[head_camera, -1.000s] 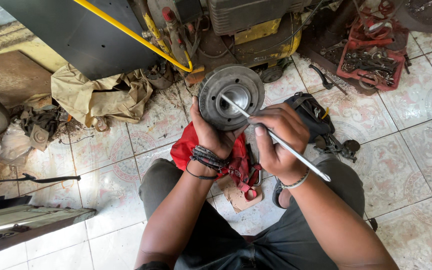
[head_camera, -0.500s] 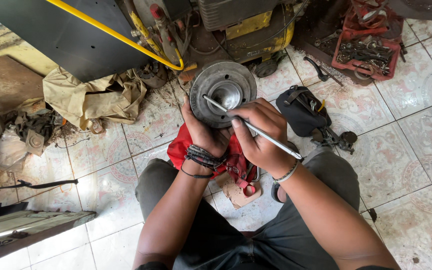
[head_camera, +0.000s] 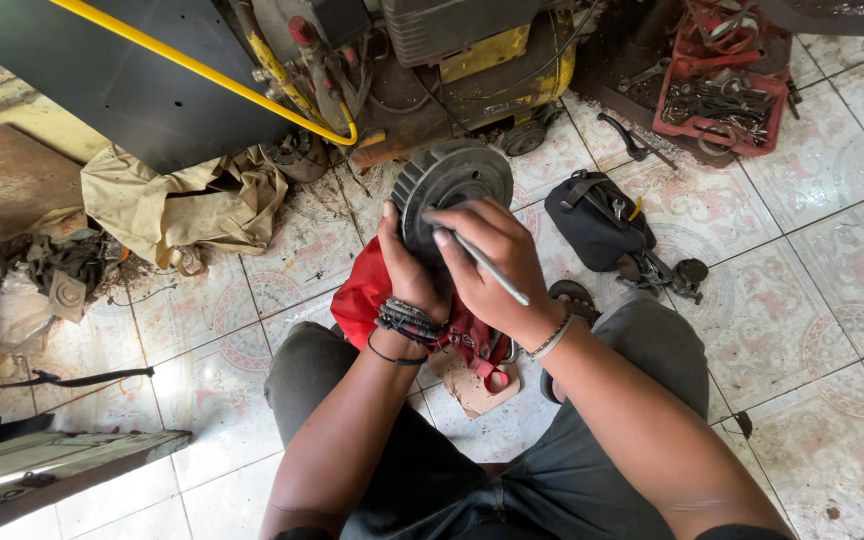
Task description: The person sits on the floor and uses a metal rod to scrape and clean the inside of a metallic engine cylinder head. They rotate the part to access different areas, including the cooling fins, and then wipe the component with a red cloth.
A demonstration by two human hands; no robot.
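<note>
A red plastic tray of metal tools [head_camera: 722,105] sits upper right; a crumpled tan cloth [head_camera: 177,205] lies left; a black fabric bag [head_camera: 592,220] lies centre right.

Repair workshop, greasy tiled floor [head_camera: 812,300], red tool tray [head_camera: 722,100], yellow-and-black machine [head_camera: 472,50], oily rags [head_camera: 182,205]

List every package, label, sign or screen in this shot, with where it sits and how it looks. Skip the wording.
Yellow plate: on the machine at top centre, rectangular, faint dark marks too small to make out.
Red tool tray: top right on the tiled floor, rectangular, holding dark metal tools.
Black pouch: on the floor right of the right hand, soft, strapped, no visible label.
No signs or screens in view.
</note>
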